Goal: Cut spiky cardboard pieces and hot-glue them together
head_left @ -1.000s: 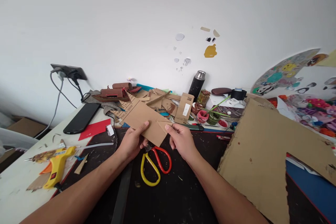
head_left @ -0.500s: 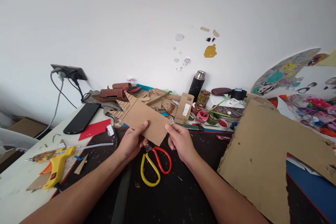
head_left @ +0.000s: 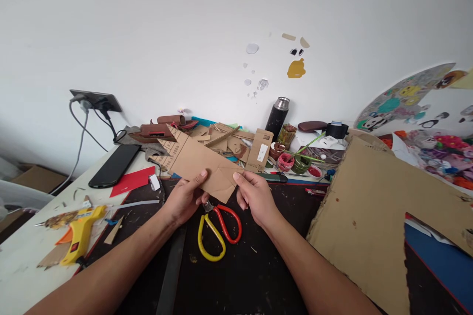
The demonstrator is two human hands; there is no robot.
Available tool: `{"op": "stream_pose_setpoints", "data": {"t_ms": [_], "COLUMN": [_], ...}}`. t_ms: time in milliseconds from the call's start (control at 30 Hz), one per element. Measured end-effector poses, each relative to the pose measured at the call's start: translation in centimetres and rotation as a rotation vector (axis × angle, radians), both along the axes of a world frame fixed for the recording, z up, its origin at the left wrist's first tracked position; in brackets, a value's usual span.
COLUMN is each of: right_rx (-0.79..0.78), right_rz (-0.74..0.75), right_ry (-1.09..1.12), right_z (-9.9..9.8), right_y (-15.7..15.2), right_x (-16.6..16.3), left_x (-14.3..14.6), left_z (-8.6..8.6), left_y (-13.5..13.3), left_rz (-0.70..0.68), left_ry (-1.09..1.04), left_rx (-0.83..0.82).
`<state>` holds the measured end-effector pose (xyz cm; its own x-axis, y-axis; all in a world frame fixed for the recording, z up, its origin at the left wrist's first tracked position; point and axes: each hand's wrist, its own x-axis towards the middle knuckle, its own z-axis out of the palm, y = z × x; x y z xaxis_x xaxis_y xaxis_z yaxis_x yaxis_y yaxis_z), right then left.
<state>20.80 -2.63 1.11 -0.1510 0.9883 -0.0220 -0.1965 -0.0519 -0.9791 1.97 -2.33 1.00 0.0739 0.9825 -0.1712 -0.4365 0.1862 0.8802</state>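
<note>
Both hands hold one brown cardboard piece (head_left: 199, 165) above the dark work mat (head_left: 240, 266). My left hand (head_left: 185, 199) pinches its lower left edge, thumb on top. The near right corner is gripped by my right hand (head_left: 254, 197), whose fingers curl under it. The piece carries printed letters at its far left end and a crease near the right corner. Scissors (head_left: 218, 231) with one yellow and one red handle lie on the mat right below the hands.
A yellow glue gun (head_left: 79, 234) lies at the left beside a red sheet (head_left: 131, 180) and a black phone (head_left: 114, 165). Cardboard scraps (head_left: 225, 140), a black flask (head_left: 277, 115) and paint pots (head_left: 286, 161) crowd the back. A large cardboard sheet (head_left: 369, 216) covers the right.
The folded-over right corner of the cardboard piece has been flattened out, and the piece has tilted slightly and moved a little away from me. Both hands keep their hold.
</note>
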Motion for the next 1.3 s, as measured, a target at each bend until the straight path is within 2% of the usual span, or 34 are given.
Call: {"op": "stream_pose_setpoints", "data": {"t_ms": [167, 367, 500, 700, 1100, 1300], "right_rx": [-0.037, -0.078, -0.077, -0.076, -0.034, -0.075], "right_rz": [-0.023, 0.004, 0.015, 0.051, 0.08, 0.059], "right_ry": [0.053, 0.112, 0.104, 0.042, -0.023, -0.001], "right_z": [-0.3, -0.4, -0.4, -0.6, -0.9, -1.0], "right_y": [0.2, 0.3, 0.2, 0.3, 0.4, 0.5], "right_x": [0.0, 0.0, 0.1, 0.1, 0.0, 0.0], "left_x": [0.0, 0.2, 0.2, 0.0, 0.4, 0.4], "left_z": [-0.5, 0.0, 0.1, -0.2, -0.2, -0.2], "left_y": [0.1, -0.1, -0.1, -0.2, 0.0, -0.1], "left_rz": [0.05, 0.051, 0.039, -0.044, 0.028, 0.045], "left_ry": [0.03, -0.004, -0.004, 0.108, 0.051, 0.046], "left_rx": [0.012, 0.006, -0.005, 0.027, -0.033, -0.03]}}
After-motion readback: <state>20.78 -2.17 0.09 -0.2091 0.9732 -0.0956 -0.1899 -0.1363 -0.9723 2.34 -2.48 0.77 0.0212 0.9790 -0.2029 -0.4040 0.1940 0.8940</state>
